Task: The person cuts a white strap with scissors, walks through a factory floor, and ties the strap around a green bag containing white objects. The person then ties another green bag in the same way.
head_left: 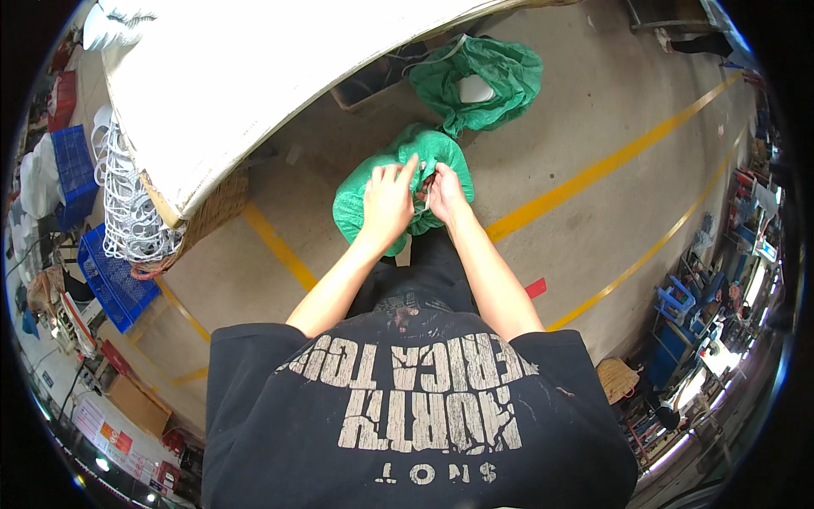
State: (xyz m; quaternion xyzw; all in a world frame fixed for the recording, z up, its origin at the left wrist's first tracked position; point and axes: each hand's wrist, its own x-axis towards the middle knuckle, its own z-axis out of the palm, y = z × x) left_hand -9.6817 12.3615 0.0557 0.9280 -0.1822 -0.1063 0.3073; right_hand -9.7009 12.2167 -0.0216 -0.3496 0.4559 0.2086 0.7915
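Note:
A green woven sack (356, 208) stands upright in front of my legs, its mouth bunched together at the top. My left hand (388, 199) lies on the gathered mouth, index finger raised and the other fingers curled into the green fabric. Close beside it, my right hand (447, 195) pinches at a thin white cord (426, 197) by the sack's mouth. The fingertips partly hide the cord, so I cannot tell whether it is knotted. Just beyond is a second green sack (513, 72), open, with a white object (476, 89) showing inside.
A large white-topped table (229, 76) overhangs the far left. White cord netting (136, 204) hangs at its corner above a blue crate (110, 276). A grey bin (365, 92) sits under the table edge. Yellow lines (585, 176) cross the concrete floor; cluttered shelves (704, 297) stand at right.

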